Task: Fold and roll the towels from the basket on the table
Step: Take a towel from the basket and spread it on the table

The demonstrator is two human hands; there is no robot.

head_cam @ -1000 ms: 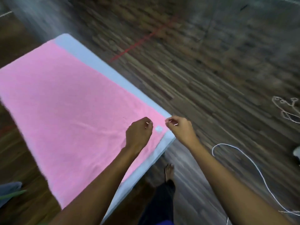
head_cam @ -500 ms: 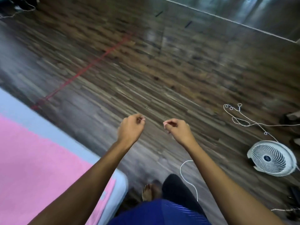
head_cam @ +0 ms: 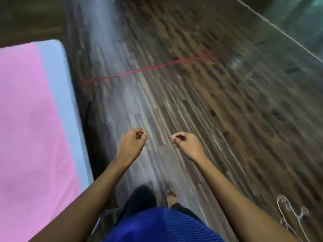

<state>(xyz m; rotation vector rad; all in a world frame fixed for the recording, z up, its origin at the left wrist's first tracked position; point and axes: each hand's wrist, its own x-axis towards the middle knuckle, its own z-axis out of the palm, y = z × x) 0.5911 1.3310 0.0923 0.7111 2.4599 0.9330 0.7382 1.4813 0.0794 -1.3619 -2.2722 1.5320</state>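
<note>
Pink towel lies flat on the table, likely ready for folding; left hand and right hand curl empty over the floor.

No text, label, brand, number or sign can be read anywhere in the head view, which is smeared by motion blur; the pink towel and the bare edge of the table show plain surfaces with no legible marking, and the red line on the floor is an unlettered stripe
</note>
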